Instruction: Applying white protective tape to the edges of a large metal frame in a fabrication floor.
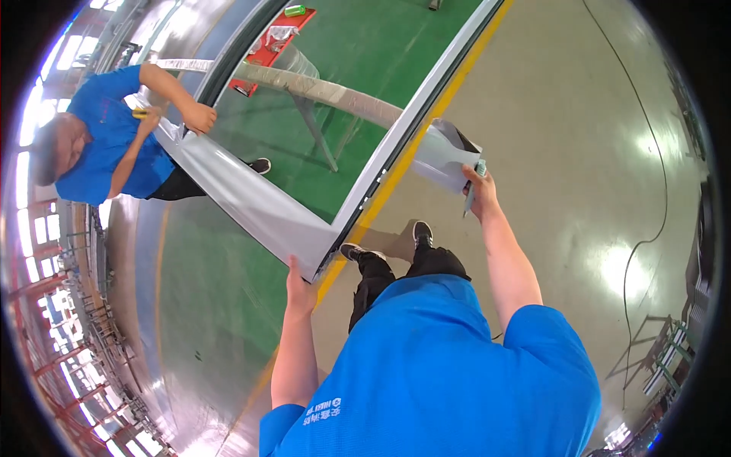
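A large silver-grey metal frame (259,209) with a wide panel at its near end lies raised in front of me. At its near corner is my left hand (299,288), thumb on top of the panel and fingers mostly hidden below the edge. My right hand (480,190) is out to the right of the frame, closed on a grey-green utility knife (470,199) that points down. Just beside that hand, a curled piece of shiny film (442,160) hangs by the frame's long side; I cannot tell whether my fingers also pinch it.
A co-worker in a blue shirt (114,99) stands at the frame's far left corner, one hand on it, the other with a yellow tool. A wrapped support beam (327,90) runs under the frame. Behind is a red table (285,38). A black cable (647,122) lies on the right floor.
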Available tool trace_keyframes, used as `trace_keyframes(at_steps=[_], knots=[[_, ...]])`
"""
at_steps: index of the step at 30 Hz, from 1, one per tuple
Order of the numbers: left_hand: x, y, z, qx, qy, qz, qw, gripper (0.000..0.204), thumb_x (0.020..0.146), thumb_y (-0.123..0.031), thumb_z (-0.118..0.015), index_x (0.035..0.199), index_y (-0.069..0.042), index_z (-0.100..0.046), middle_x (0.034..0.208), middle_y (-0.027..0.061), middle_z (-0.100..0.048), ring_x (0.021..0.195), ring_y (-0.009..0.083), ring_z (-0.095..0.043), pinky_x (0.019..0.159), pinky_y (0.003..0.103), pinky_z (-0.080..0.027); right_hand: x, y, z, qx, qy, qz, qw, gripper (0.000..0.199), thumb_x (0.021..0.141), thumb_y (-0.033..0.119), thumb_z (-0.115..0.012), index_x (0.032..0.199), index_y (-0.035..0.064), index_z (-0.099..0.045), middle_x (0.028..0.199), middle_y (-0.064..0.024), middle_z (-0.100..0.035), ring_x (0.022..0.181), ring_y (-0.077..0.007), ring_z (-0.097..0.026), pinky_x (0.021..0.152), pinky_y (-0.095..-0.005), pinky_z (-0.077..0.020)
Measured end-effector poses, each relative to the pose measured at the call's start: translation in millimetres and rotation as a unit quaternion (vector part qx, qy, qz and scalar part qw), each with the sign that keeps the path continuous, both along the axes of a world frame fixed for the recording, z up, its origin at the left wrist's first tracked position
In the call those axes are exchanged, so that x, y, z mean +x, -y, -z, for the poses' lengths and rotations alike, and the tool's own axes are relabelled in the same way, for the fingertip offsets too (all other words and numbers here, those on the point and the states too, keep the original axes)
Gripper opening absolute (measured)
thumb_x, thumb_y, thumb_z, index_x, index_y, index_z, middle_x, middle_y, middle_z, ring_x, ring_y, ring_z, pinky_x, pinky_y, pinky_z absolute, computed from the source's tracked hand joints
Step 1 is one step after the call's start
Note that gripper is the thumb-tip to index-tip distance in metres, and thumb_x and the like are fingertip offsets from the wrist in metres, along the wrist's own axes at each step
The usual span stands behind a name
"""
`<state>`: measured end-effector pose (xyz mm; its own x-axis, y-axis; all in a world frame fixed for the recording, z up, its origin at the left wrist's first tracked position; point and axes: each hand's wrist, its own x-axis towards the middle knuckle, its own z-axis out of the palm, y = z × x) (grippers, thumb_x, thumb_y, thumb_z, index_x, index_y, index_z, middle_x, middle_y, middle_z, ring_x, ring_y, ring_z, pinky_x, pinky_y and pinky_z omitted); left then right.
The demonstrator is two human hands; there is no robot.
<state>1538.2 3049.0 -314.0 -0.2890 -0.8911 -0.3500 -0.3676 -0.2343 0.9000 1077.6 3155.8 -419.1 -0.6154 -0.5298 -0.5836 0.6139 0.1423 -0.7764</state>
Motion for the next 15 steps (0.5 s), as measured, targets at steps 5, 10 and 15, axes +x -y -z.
trace_keyframes(at_steps=[5, 10, 15], knots=[[-3.4, 5.3, 20.5, 0.100, -0.091, -0.034, 0.990, 0.055, 0.097, -0.047, -0.053, 0.140, -0.014, -0.044, 0.125, 0.0049, -0.058, 0.110, 0.0226, -0.056, 0.089, 0.039, -0.044, -2.9, 29.6, -4.2, 0.006, 0.031, 0.008, 0.999, 0.040, 0.079, 0.032, -0.078, 0.110, 0.0155, -0.060, 0.093, 0.0030, -0.059, 0.081, -0.0109, -0.051, 0.066, -0.0313, -0.0392], [-36.8, 9.4, -19.0, 0.282, -0.186, -0.224, 0.914, 0.048, 0.095, -0.046, -0.057, 0.133, -0.017, -0.050, 0.121, 0.0009, -0.061, 0.103, 0.0209, -0.057, 0.082, 0.038, -0.043, -9.1, 30.2, -2.7, -0.029, 0.099, 0.028, 0.994, 0.033, 0.083, 0.031, -0.076, 0.103, 0.0113, -0.059, 0.082, 0.0012, -0.054, 0.065, -0.0109, -0.049, 0.052, -0.0259, -0.0376], [-36.4, 12.8, -30.2, 0.276, -0.185, -0.218, 0.918, 0.049, 0.095, -0.048, -0.055, 0.132, -0.017, -0.051, 0.123, 0.0019, -0.062, 0.106, 0.0210, -0.059, 0.080, 0.038, -0.043, -15.4, 33.0, 0.5, -0.038, 0.098, 0.018, 0.994, 0.033, 0.083, 0.031, -0.076, 0.101, 0.0087, -0.060, 0.080, 0.0005, -0.053, 0.061, -0.0107, -0.048, 0.049, -0.0245, -0.0367]])
